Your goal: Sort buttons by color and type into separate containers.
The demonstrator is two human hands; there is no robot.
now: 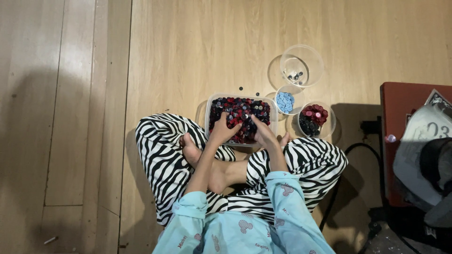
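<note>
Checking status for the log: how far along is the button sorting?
Done: light blue buttons fill one small bowl, red and dark ones sit in another bowl, and a few dark ones lie in the large clear bowl. In hand: left hand and right hand dig in the tub. Left: the tub looks nearly full.

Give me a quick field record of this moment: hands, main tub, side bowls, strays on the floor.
left hand: in the tub, fingers on the buttons
right hand: in the tub, fingers on the buttons
tub: clear, rectangular, full of dark and red buttons
blue bowl: light blue buttons
mixed bowl: red and dark buttons
large bowl: a few dark buttons
strays: dark buttons on the floor behind the tub
</note>
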